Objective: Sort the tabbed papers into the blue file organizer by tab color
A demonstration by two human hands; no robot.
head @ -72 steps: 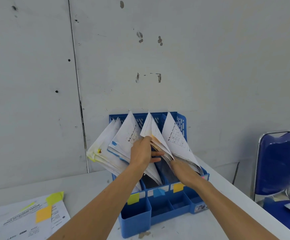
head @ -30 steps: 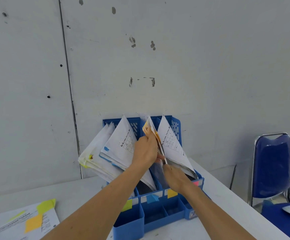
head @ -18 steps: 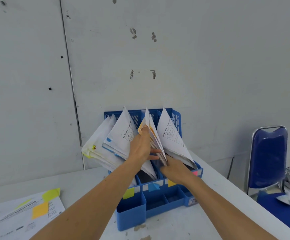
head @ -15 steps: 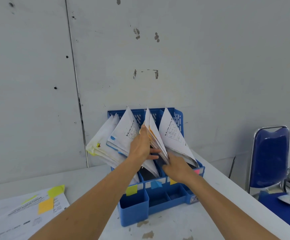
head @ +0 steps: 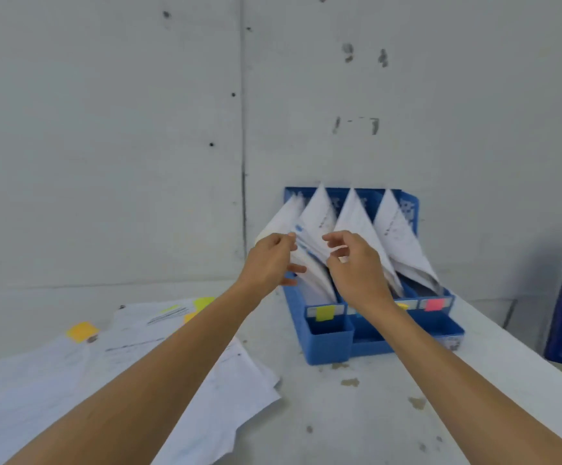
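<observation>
1. Table (head: 373, 414): the blue file organizer (head: 330, 347) stands at the far edge against the wall. The unsorted tabbed papers (head: 105, 380) lie spread at the near left, well apart from both hands.
2. Filed papers: four fanned sheaves lean in the organizer's slots. The leftmost sheaf (head: 278, 223) sits behind the yellow label (head: 325, 312), and the blue-tabbed sheaf (head: 316, 213) is next to it.
3. Left hand (head: 266, 263): my thumb and fingertips pinch the edge of the leftmost sheaf.
4. Right hand (head: 357, 270): my fingers are curled just beside the blue-tabbed sheaf. The frame is blurred, so I cannot tell whether they hold a sheet.
5. Risk: the sheaves lean loosely and overlap. Pulling on one could drag a neighbour's sheet across the divider into the wrong colour, or spill the fan over the organizer's left wall.
6. Change from half a second ago: both hands have left the third sheaf and now work at the two left slots.
</observation>
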